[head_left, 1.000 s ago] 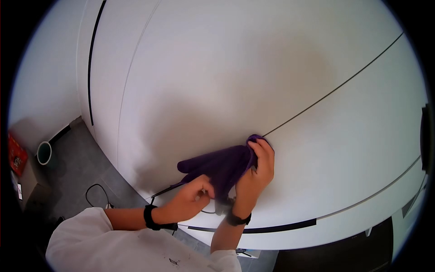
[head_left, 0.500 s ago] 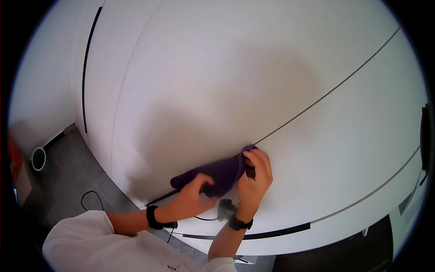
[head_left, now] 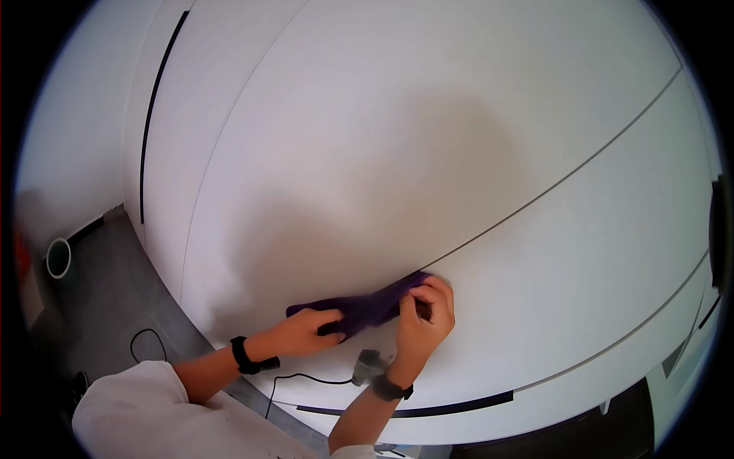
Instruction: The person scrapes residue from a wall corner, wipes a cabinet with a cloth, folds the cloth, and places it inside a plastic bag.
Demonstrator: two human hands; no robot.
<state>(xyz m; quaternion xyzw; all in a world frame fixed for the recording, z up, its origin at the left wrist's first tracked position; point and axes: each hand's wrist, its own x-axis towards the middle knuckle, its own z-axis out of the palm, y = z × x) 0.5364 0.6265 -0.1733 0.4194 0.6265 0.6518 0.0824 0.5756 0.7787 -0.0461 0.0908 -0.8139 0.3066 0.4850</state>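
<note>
Gripping the cloth (head_left: 368, 309) with part-curled fingers, the left hand (head_left: 304, 332) and right hand (head_left: 422, 329) hold it lengthwise (neither end released), its middle bunched, not flat.

The purple cloth (head_left: 365, 312) in front of you lies in the lower middle of the frame, against the white panel (head_left: 459, 176). It is soft, deep violet and gathered into a long, narrow bunch with uneven folds. It slants, its right end higher than its left. Your left hand (head_left: 306, 332) grips its lower edge near the left end, and a blunt tip of cloth shows above and beyond your knuckles. Your right hand (head_left: 427, 314) has the right end between curled fingers and thumb, at the lower end of the dark seam (head_left: 535, 200). Between your hands the cloth is creased and looks slightly twisted, its lower edge uneven.
</note>
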